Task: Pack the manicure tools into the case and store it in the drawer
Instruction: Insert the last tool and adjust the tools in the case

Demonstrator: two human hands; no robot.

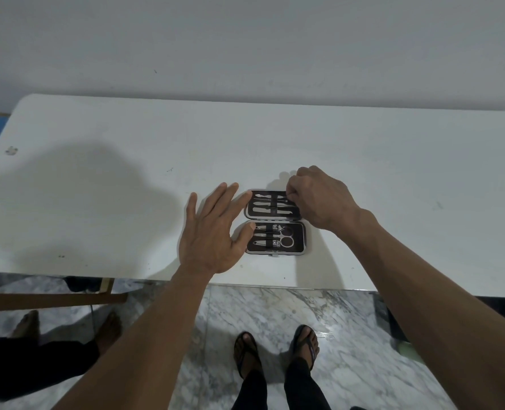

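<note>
A black manicure case [300, 239] lies open flat on the white table [127, 179], near its front edge. Several metal tools sit under elastic straps in both halves, among them small scissors [283, 236] in the near half. My left hand [212, 232] rests flat with fingers spread against the case's left side. My right hand [319, 196] is over the far half's right end, fingertips pinched on the end of a thin metal tool [280, 198] in the top row. No drawer is in view.
A plain wall runs behind the table. Below the front edge are marble floor tiles and my sandalled feet [277, 350]. Another person's bare feet [68, 324] and a wooden frame [53, 297] are at lower left.
</note>
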